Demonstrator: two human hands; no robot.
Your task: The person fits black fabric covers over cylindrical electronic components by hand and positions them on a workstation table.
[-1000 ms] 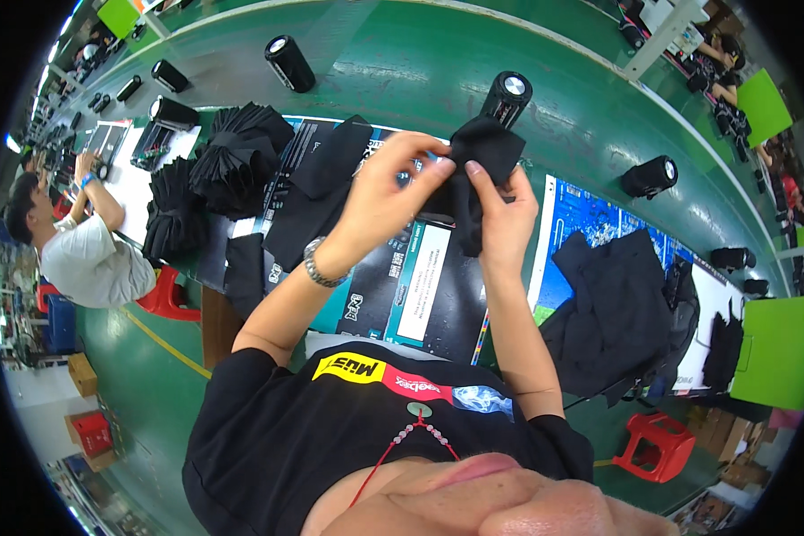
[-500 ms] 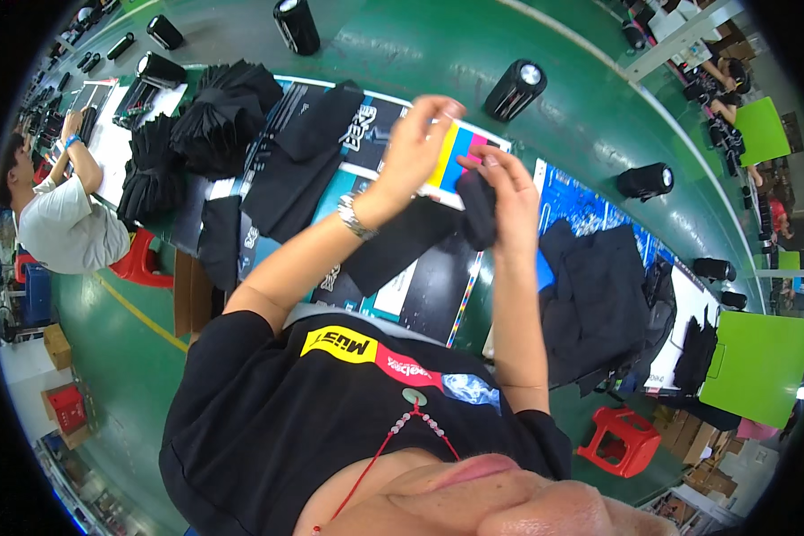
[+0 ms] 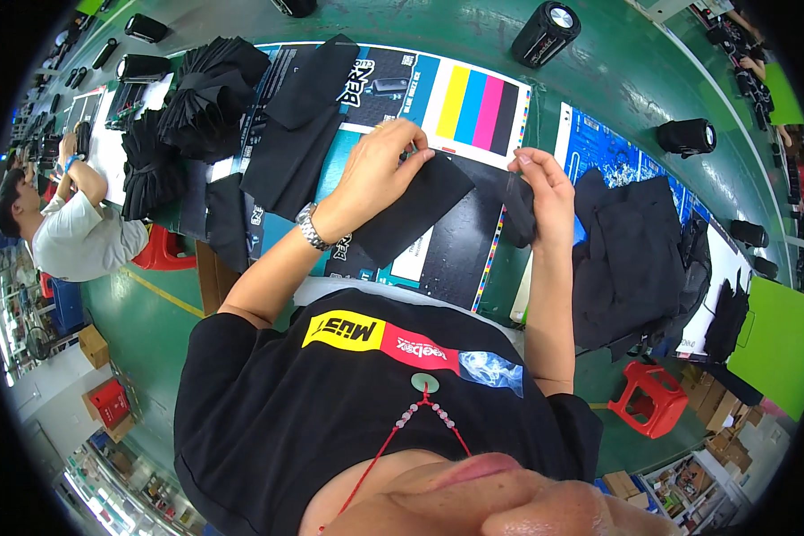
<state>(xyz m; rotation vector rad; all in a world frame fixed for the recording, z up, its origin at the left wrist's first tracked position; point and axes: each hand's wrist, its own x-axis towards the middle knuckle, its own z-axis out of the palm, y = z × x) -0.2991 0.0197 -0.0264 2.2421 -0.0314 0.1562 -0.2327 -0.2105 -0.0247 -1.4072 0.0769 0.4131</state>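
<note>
A rectangular piece of black cloth (image 3: 415, 213) lies on the printed sheet in front of me. My left hand (image 3: 380, 170) is over its far left part, thumb and fingertips pinched together at the far edge. To the right, my right hand (image 3: 545, 192) is closed around a small dark strip-like thing (image 3: 518, 213), its thumb and forefinger tips together; whether this is a roll or a folded piece I cannot tell. More black cloth pieces (image 3: 295, 156) overlap just left of my left hand. A heap of black cloth (image 3: 630, 259) lies right of my right forearm.
Bundles of pleated black cloth (image 3: 213, 94) stand at the left. Black cylindrical speakers (image 3: 545, 34) stand on the green surface beyond. A blue printed sheet (image 3: 590, 147) lies under the right heap. A red stool (image 3: 648, 399) is at the lower right; a co-worker (image 3: 67, 214) sits left.
My left hand has come down and nearer onto the black cloth, fingers now pinched. My right hand has shifted right, away from the left, with the dark thing still in it. The view has shifted.
</note>
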